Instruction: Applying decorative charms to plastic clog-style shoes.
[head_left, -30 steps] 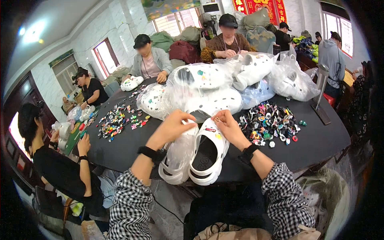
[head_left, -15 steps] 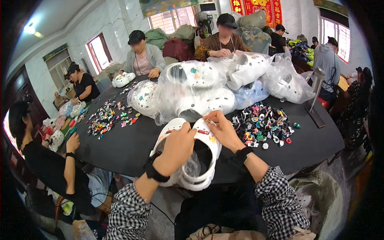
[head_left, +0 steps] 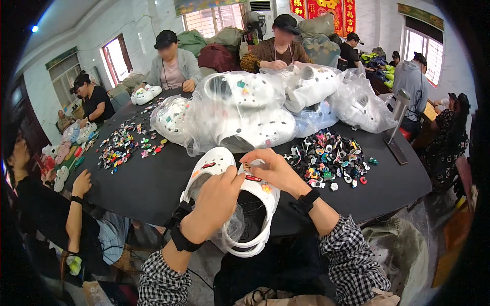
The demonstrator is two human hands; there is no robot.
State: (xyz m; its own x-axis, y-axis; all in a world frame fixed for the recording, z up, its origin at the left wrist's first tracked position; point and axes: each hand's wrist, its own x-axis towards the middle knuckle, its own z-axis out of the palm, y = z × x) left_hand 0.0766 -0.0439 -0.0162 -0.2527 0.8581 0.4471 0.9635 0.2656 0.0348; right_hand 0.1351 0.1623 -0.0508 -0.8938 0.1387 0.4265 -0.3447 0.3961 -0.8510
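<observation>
A pair of white clogs lies at the table's near edge, toes pointing away from me. The left clog [head_left: 218,156] carries a red charm and an orange one on its upper. On the right clog [head_left: 273,200] sit a dark red charm [head_left: 253,178] and an orange flower-like charm [head_left: 266,188]. My left hand [head_left: 215,203] is closed over the inner side of the right clog, hiding part of both. With fingertips pinched at the right clog's toe, my right hand [head_left: 275,172] holds a small brownish shoe charm [head_left: 247,166] against the holes. Clear plastic [head_left: 236,224] shows inside the clogs.
Plastic-wrapped clogs [head_left: 255,125] are heaped beyond my hands. Loose charms lie in a right pile [head_left: 326,158] and a left pile [head_left: 120,145]. A metal post on a base [head_left: 397,130] stands at right. People sit around the black table [head_left: 158,186]; a sack [head_left: 408,245] is below right.
My right fingers have shifted from above the right clog's toe down onto it, with the charm. The whole view has tilted slightly; my left hand keeps its hold.
</observation>
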